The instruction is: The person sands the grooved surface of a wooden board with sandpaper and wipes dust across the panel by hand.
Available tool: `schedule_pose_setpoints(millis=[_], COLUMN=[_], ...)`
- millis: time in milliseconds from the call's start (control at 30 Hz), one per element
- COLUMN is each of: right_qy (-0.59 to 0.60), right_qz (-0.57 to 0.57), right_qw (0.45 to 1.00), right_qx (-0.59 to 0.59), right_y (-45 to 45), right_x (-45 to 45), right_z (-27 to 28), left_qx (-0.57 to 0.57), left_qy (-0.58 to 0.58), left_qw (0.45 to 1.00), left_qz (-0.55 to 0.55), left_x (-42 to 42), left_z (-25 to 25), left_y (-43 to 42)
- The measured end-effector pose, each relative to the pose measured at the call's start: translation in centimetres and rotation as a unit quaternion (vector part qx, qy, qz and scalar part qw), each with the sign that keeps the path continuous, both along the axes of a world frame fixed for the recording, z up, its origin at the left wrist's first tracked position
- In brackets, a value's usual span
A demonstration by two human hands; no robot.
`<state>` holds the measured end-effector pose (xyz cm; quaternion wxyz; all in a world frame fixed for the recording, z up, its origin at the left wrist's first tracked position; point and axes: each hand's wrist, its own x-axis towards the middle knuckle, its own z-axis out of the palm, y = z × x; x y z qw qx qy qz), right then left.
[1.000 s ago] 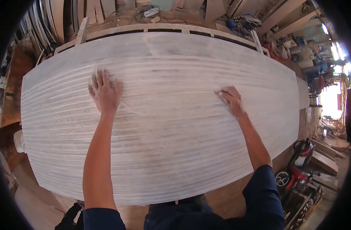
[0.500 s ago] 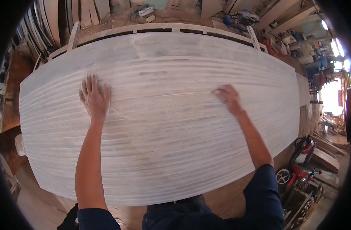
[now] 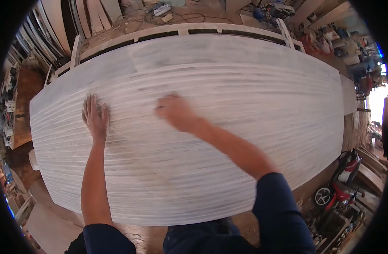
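Note:
A large whitish panel with long parallel grooves and grey smears lies in front of me. On its left part my left hand rests palm down, dusty, with the fingers stretched out. My right hand is near the middle of the panel, its fingers curled closed against the grooved surface. Motion blurs it. A small dark edge shows at its fingers, but what they hold is hidden.
A wooden frame rail runs behind the panel, with an upright post at the left. Boards lean at the back left. A red motorbike stands at the right. A power tool and cords lie on the floor behind.
My right hand has swept left across the panel, from right of the middle toward my left hand. My left hand stays flat on the panel. The whole view has shifted slightly.

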<state>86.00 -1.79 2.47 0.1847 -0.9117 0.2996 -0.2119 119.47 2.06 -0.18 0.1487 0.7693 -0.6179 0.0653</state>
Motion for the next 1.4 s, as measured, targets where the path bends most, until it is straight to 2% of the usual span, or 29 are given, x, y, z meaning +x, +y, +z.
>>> schedule_pose_setpoints(millis=[67,100,133,167,200,267,300,333,367,433,467,600,700,800,1000,1100,1167,1200,1267,1400], right_qy=[0.005,0.010,0.070,0.097,0.104,0.012,0.008,-0.088,-0.182,-0.198,-0.215,-0.248,-0.231,-0.195,-0.178,-0.171,-0.125,-0.119,-0.038,-0.035], right_qz=[-0.005,-0.064,-0.068,-0.087,-0.106,-0.189,-0.189,-0.292,-0.389,-0.427,-0.466,-0.466,-0.454,-0.465,-0.475,-0.428,-0.320,-0.322,-0.193,-0.177], right_qw=[0.999,0.998,0.995,0.992,0.989,0.982,0.982,0.952,0.902,0.881,0.858,0.849,0.859,0.862,0.858,0.886,0.937,0.937,0.980,0.983], right_qx=[0.035,-0.015,0.034,-0.002,0.015,0.019,0.019,0.028,0.039,0.042,0.040,0.036,0.041,0.044,0.076,0.047,0.064,0.062,-0.017,-0.012], right_y=[-0.6,-0.1,-0.3,-0.3,-0.5,0.0,0.5,1.0,1.3,1.4,1.6,1.4,1.3,1.3,1.3,0.7,0.0,-0.6,-1.6,-1.7], right_x=[-9.0,-14.1,-19.4,-23.8,-26.3,-30.1,-30.7,-31.2,-31.6,-30.9,-30.6,-30.7,-30.8,-31.1,-31.3,-31.1,-31.0,-30.6,-29.2,-23.8], right_z=[-0.5,-2.0,-1.1,-1.3,1.7,2.3,1.7,1.1,0.5,0.5,0.6,0.3,0.5,0.3,0.3,-0.3,-0.1,-0.1,0.1,0.1], left_qx=[-0.001,-0.003,-0.005,-0.005,-0.005,0.003,0.011,0.010,0.053,0.159,0.147,0.113,0.097,0.091,0.061,0.066,0.067,0.059,0.048,0.004], left_qy=[0.001,0.004,0.006,0.002,0.000,-0.034,-0.065,0.050,0.082,0.088,0.113,0.205,0.201,0.207,0.147,0.116,0.099,0.090,0.083,0.079], left_qw=[1.000,1.000,1.000,1.000,0.999,0.991,0.980,0.968,0.945,0.903,0.891,0.875,0.881,0.882,0.925,0.936,0.940,0.941,0.949,0.960], left_qz=[0.000,-0.006,-0.009,-0.004,-0.038,-0.129,-0.186,-0.247,-0.312,-0.389,-0.415,-0.423,-0.417,-0.414,-0.345,-0.325,-0.321,-0.321,-0.301,-0.270], left_x=[-0.1,-0.2,-0.3,-0.1,0.2,-1.2,-4.3,-8.9,-13.8,-22.7,-26.9,-39.6,-43.7,-43.2,-32.5,-26.0,-22.0,-20.0,-16.4,-12.0], left_z=[0.1,0.3,0.3,0.2,-0.3,-1.1,-1.4,-1.4,-0.4,1.7,2.1,1.9,2.3,2.2,2.7,2.6,2.6,2.6,2.6,2.6], left_y=[0.2,0.1,0.1,0.2,0.5,1.2,2.2,3.7,5.0,6.4,6.1,4.2,2.5,2.2,3.8,4.6,4.9,5.0,5.6,6.4])
